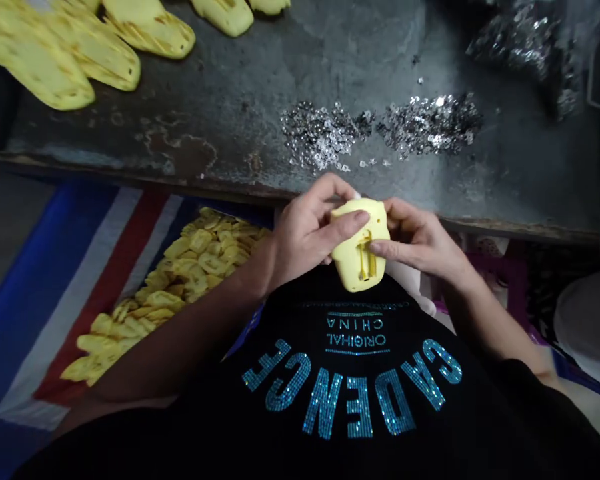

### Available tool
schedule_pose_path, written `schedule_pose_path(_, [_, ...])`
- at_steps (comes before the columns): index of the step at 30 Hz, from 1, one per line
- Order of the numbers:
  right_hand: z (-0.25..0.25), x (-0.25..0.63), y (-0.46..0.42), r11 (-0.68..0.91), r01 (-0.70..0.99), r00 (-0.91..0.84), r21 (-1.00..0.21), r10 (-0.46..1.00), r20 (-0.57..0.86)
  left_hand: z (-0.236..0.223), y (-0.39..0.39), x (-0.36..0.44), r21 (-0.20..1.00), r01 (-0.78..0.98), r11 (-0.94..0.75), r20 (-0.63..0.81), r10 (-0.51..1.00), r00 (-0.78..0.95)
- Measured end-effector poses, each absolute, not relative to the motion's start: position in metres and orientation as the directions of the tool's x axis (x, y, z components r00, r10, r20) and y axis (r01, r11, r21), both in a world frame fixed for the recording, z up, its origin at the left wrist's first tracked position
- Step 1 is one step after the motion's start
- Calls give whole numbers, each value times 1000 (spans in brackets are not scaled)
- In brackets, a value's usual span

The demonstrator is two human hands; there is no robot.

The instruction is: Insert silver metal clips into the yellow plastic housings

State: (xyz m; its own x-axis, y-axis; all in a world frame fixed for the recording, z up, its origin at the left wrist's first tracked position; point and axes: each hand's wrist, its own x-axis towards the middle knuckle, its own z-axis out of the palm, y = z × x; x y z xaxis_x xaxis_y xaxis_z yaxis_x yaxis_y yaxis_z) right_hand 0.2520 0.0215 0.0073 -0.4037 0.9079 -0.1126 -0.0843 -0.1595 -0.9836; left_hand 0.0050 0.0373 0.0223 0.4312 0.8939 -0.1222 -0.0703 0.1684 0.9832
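Observation:
A small yellow molded foam piece (359, 245) with a slotted recess on its face is held just below the table edge. My left hand (305, 233) grips it from the left, with the thumb across its top. My right hand (415, 240) holds its right side, with the index finger pressed near the slot. The fingers hide part of the piece's back. A heap of similar yellow pieces (190, 260) lies on a striped cloth (65, 293) below my left forearm.
A worn grey metal table (220, 87) runs ahead, bearing large yellow foam shapes (80, 53) and two piles of silver metal bits (380, 130). A bag of silver bits (520, 47) sits far right. My black shirt (353, 393) with teal rhinestone lettering fills the bottom.

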Motion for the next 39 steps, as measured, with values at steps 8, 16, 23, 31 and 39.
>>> schedule_pose_path(8, [-22, 239, 12, -235, -201, -360, -951, 921, -152, 2, 6, -15, 940, -36, 340, -305, 882, 359])
schedule_pose_path(16, [11, 284, 96, 268, 870, -199, -414, 959, 202, 10, 19, -19, 773, -407, 487, -424, 873, 239])
schedule_pose_path(23, [17, 254, 123, 245, 970, -244, -11, 969, 28, 10, 27, -16, 736, -451, 505, -480, 859, 180])
schedule_pose_path(31, [3, 272, 133, 406, 861, -374, -308, 914, 158, 11, 24, -12, 740, -397, 543, -525, 835, 165])
schedule_pose_path(39, [-3, 267, 139, 471, 775, -426, -420, 882, 203, 14, 22, -10, 768, -371, 522, -489, 852, 187])
